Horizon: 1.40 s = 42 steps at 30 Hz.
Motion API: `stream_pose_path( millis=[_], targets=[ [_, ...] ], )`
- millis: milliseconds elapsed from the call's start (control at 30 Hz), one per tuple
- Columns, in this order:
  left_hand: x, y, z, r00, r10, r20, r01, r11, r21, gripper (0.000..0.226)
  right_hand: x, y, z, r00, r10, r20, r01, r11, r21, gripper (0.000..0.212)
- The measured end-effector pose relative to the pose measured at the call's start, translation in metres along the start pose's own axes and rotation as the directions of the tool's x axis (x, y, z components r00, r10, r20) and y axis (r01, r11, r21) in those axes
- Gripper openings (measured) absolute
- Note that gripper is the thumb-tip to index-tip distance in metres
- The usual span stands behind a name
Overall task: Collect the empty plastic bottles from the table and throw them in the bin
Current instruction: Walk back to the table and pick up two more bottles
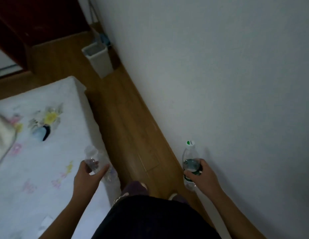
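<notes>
My left hand (pixel 87 176) grips a clear, label-free plastic bottle (pixel 94 156) over the edge of the white flowered surface (pixel 46 161). A second clear bottle (pixel 189 156) with a white cap and a green label is held in my right hand (pixel 200 176), close to the white wall. Both bottles point forward. A grey rectangular bin (pixel 98 60) stands open on the wooden floor ahead, against the wall, well beyond both hands.
A strip of wooden floor (pixel 129 118) runs between the white flowered surface and the wall (pixel 219 75) toward the bin. Dark red furniture (pixel 29 23) stands at the far left. A small blue and black object (pixel 41 132) lies on the flowered surface. My feet show below.
</notes>
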<state>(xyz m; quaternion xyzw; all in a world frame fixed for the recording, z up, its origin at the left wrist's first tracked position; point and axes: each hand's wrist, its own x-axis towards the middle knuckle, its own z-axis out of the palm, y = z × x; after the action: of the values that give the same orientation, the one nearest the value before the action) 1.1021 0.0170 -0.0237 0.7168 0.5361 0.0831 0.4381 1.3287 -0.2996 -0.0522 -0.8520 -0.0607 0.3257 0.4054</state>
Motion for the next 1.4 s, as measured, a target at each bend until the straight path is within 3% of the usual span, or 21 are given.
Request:
stream_pose_path(
  millis=[167,300,500,767,933,1400],
  targets=[
    [0.033,-0.029,-0.029,0.96,-0.227,-0.165,0.21,0.971,-0.117,0.051,0.098,-0.097,0.041,0.971,-0.113,0.21,0.139,0.983,-0.116,0.051],
    [0.083,-0.036,-0.052,0.93,-0.294,-0.22,0.261,0.951,-0.167,0.05,0.157,-0.159,0.077,0.955,-0.144,0.258,0.189,0.969,-0.159,0.046],
    [0.188,-0.004,-0.078,0.941,-0.26,-0.218,0.224,0.958,-0.178,0.057,0.221,-0.218,0.107,0.967,-0.139,0.214,0.177,0.969,-0.173,0.039],
    [0.337,0.057,-0.096,0.964,-0.186,-0.188,0.146,0.967,-0.208,0.058,0.319,-0.264,0.119,0.984,-0.012,0.18,0.059,0.965,-0.257,0.042],
    [0.437,0.084,-0.105,0.95,-0.221,-0.222,0.174,0.962,-0.212,0.056,0.414,-0.333,0.145,0.978,-0.005,0.209,0.062,0.961,-0.269,0.038],
    [0.614,0.114,-0.175,0.788,-0.49,-0.372,0.359,0.857,-0.369,0.048,0.628,-0.626,0.312,0.826,-0.196,0.529,0.408,0.854,-0.321,0.055]
  ],
)
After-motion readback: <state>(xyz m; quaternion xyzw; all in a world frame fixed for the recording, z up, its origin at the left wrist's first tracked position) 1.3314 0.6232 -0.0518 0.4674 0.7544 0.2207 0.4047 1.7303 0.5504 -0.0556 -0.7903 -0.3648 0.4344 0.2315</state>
